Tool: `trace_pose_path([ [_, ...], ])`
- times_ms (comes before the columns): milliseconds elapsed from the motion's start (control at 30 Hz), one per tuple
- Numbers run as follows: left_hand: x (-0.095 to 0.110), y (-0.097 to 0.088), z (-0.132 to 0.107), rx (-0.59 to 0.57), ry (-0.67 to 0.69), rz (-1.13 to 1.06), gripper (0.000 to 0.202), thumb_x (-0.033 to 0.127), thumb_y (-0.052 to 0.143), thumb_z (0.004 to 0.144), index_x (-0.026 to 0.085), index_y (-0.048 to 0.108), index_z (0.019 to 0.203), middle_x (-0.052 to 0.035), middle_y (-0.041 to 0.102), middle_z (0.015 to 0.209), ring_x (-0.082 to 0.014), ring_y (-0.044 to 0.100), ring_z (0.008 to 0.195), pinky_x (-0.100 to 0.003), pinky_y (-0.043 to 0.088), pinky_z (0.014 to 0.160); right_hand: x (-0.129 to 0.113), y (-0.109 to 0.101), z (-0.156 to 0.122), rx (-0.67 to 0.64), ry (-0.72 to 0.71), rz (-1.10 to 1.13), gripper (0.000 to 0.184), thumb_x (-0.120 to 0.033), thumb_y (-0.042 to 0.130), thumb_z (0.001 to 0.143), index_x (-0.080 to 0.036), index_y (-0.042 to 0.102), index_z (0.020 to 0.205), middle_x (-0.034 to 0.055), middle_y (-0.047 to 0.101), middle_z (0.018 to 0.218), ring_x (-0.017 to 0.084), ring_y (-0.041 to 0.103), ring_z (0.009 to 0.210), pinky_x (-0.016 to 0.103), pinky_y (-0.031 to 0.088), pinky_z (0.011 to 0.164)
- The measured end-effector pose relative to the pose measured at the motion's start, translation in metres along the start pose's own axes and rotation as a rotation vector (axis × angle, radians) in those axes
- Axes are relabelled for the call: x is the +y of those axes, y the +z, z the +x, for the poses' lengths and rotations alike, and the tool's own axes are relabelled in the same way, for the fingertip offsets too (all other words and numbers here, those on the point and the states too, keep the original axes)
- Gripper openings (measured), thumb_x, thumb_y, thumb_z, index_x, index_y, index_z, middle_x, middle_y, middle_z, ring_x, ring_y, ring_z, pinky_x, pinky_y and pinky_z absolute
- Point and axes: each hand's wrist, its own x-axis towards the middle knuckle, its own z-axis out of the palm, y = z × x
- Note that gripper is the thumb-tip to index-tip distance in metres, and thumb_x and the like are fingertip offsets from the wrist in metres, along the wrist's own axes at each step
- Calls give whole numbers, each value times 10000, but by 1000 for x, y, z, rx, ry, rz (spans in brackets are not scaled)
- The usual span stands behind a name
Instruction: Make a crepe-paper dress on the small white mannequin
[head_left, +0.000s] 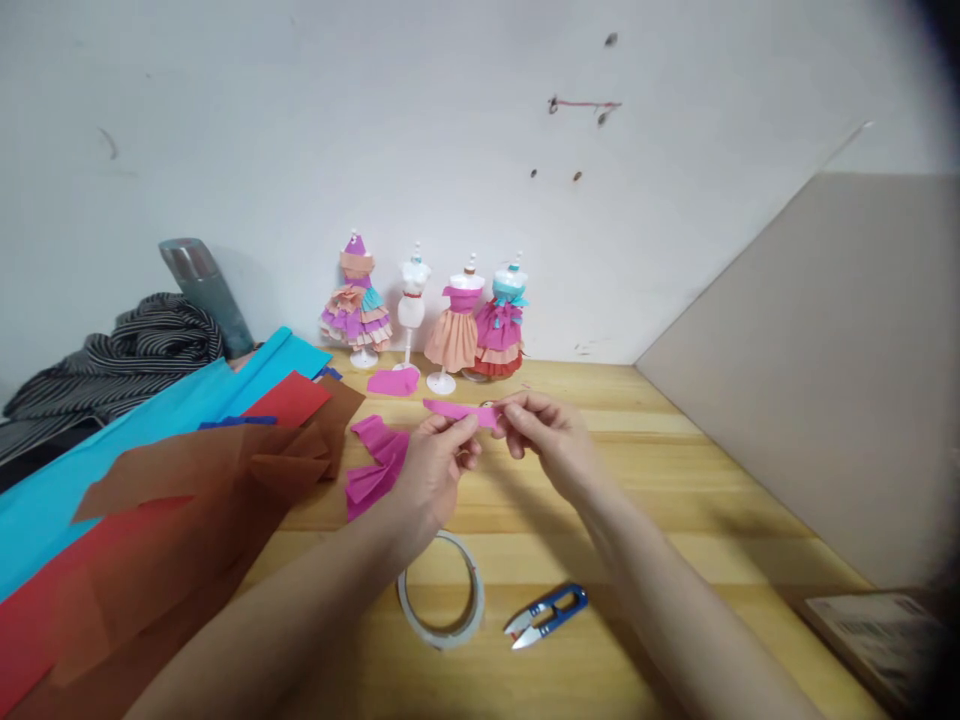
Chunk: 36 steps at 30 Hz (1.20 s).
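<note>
A narrow strip of pink crepe paper (450,409) stretches between my two hands above the wooden table. My left hand (439,460) pinches it from below with thumb and fingers. At the strip's right end, my right hand (544,430) closes its fingertips on the paper. Under and left of my left hand lies a gathered pink paper piece (375,465), partly hidden by that hand. Farther back, a small flat pink piece (394,381) rests near the mannequin stands. Nearer to me are a roll of tape (480,600) and blue-handled thread snips (547,614), both untouched.
Along the wall stand a bare white mini mannequin (412,300) and three dressed ones, including one with a peach skirt (452,338). Blue (187,400), red and brown paper sheets (225,490) pile at left, beside striped cloth (150,340) and a bottle (210,295).
</note>
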Motion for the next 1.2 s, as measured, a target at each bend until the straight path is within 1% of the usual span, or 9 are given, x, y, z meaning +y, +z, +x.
trace_pose_path([
  [67,4,-1,2,10,29,-12,377,281,872,472,131,587,668,26,574,601,-66,495,529,-203,301,497,-7,-12,-4,-123,-9,-141,279,-435,700,759,-162,643,771,7,623,647,98,483,500,243,388,494],
  [167,9,-4,5,5,49,-15,367,269,863,479,136,565,648,26,570,587,-71,517,537,-200,320,503,-12,-25,-24,-486,40,-533,44,-205,659,750,-164,647,756,13,612,671,127,514,586,257,400,555],
  [267,11,-7,8,-5,65,-1,331,256,843,506,132,580,665,20,577,587,-72,525,537,-200,341,509,-6,-27,-59,-825,54,-769,264,-10,605,632,-179,643,832,50,664,960,177,594,811,281,437,689],
  [300,11,-8,9,-7,72,7,317,249,836,516,131,583,668,19,576,582,-73,524,535,-201,344,508,-1,-27,-72,-858,29,-792,287,11,584,607,-181,614,819,57,650,1009,194,591,870,286,438,711],
  [467,12,-6,9,-8,104,21,245,171,795,541,137,574,642,22,569,563,-74,521,526,-200,360,501,22,-33,-115,-686,54,-986,255,-3,505,655,-207,503,808,51,614,909,213,560,824,315,413,691],
  [633,13,-5,6,-11,111,80,129,135,730,624,118,613,674,-12,622,589,-90,565,532,-209,416,525,34,-39,-117,-563,107,-967,91,-146,509,808,-207,493,873,64,598,867,213,539,762,335,416,684],
  [833,13,-8,8,-47,153,143,125,168,735,643,120,632,693,-40,666,646,-114,618,575,-232,474,576,46,-30,-86,-399,179,-430,152,-297,546,829,-216,421,796,-26,428,699,133,395,620,260,345,568],
  [967,14,-12,14,-31,196,192,147,199,741,648,133,619,700,-29,661,649,-108,607,563,-235,477,574,42,-22,-49,-264,211,-57,239,-410,584,790,-208,481,865,-32,433,692,87,285,496,231,201,456],
  [1200,32,-17,26,6,300,273,165,223,737,633,144,598,676,-28,661,624,-100,586,549,-226,455,565,21,-7,-2,-238,140,-132,396,-544,596,848,-151,638,852,-29,411,621,86,317,479,245,175,454],
])
